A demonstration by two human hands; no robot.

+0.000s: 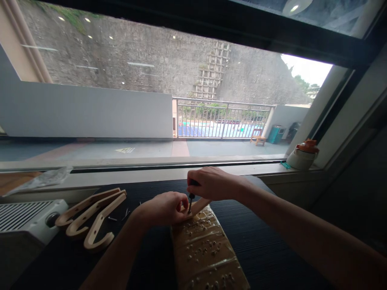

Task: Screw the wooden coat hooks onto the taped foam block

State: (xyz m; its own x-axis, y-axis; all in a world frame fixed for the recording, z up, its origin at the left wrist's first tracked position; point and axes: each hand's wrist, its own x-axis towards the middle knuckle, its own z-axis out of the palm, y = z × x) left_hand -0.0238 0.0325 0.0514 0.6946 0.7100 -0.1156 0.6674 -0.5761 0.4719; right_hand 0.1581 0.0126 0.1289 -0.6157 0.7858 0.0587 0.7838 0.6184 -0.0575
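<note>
My right hand (208,182) is closed round the dark handle of a screwdriver (191,202), its shaft pointing down. The tip meets a pale wooden hook (200,205) lying on the far end of a block wrapped in brown tape (201,257). Many small holes and bumps mark the top of that block. My left hand (165,207) presses its closed fingers on the hook beside the screwdriver's tip. Whether a screw sits under the tip is hidden.
Several loose wooden hooks (98,229) lie on the dark table (242,225) at the left, with screws (113,219) close by. A white appliance (33,217) stands further left. A bottle with an orange lid (304,155) is on the window sill at the right.
</note>
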